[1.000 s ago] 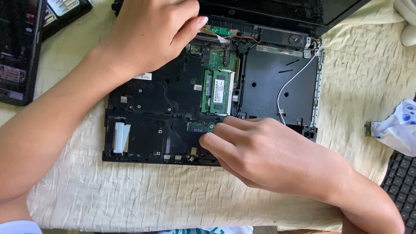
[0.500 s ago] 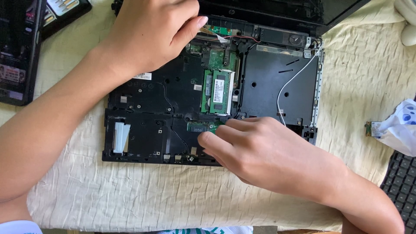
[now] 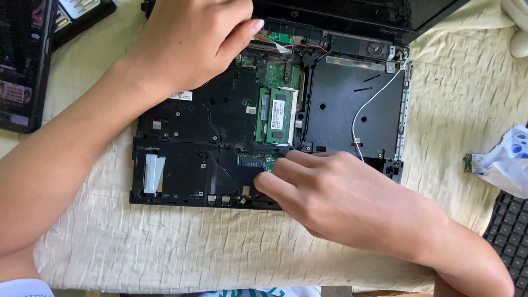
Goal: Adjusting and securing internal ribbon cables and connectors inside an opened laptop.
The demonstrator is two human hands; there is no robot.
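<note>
Opened laptop base (image 3: 181, 165), underside up on cream cloth (image 3: 165, 247), is being steadied by left hand (image 3: 192, 44), curled loosely at top-left edge w/ nothing gripped. Centre: green memory module (image 3: 279, 115) is sitting seated. Right hand (image 3: 341, 198) fingertips (image 3: 275, 168) are being pressed onto small card nr. lower edge; pinch or mere touch can't be told.

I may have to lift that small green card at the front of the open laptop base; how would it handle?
The small green card looks thin and flat, so probably light and stiff. Its bare circuit surface suggests it is fragile if bent. The right hand has fingertips on it; the left hand rests on the laptop base.
</note>
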